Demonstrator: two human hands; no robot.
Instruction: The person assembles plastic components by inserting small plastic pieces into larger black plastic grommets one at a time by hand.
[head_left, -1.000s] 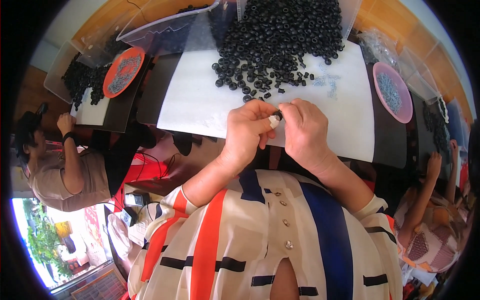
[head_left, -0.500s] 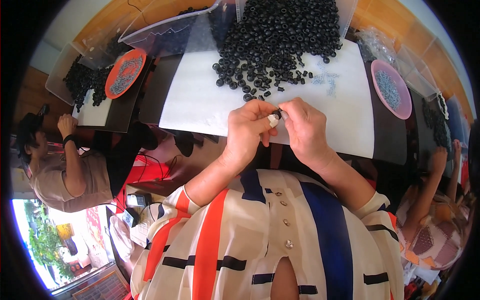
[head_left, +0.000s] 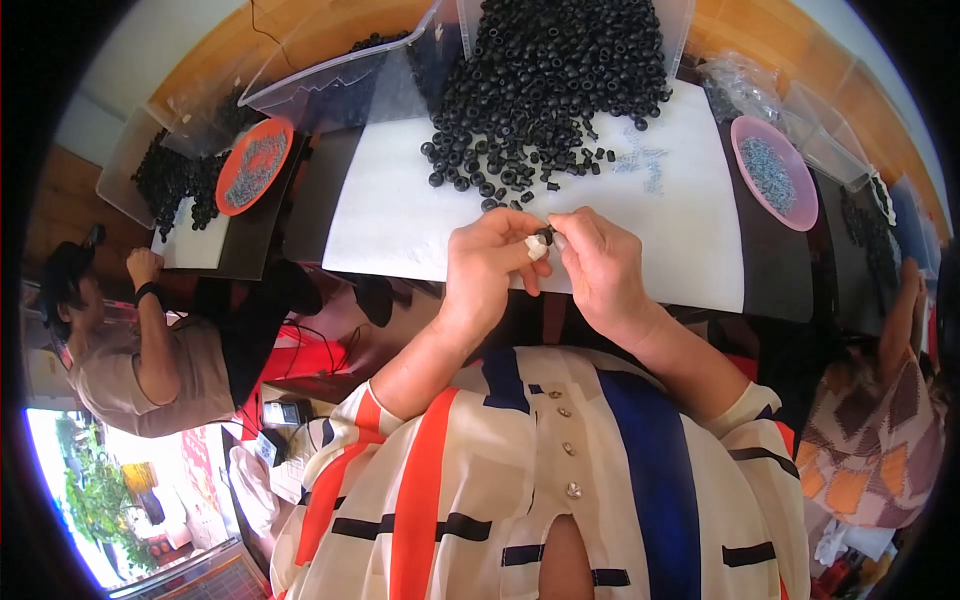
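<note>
Between my hands is a small black rubber-like round part (head_left: 545, 235). My left hand (head_left: 478, 265) is closed on it from the left, with white tape (head_left: 536, 248) wrapped round its thumb. From the right, the thumb and forefinger of my right hand (head_left: 606, 262) pinch at the same part. Whether they also hold a tiny screw or pin is hidden. Both hands are above the near edge of a white sheet (head_left: 390, 210). Just beyond lies a heap of loose black parts (head_left: 560, 90), and small silvery pieces (head_left: 640, 165) are scattered beside it.
A clear bin (head_left: 340, 85) stands at the far left, beside an orange dish (head_left: 283, 150) of small metal pieces. On the right is a pink dish (head_left: 808, 205) of similar pieces. People sit at the left (head_left: 150, 360) and right (head_left: 870, 440).
The view has shifted slightly. My hands remain together, with the black part a little more exposed between the fingertips. At the right, the other person's arms and body have shifted.
</note>
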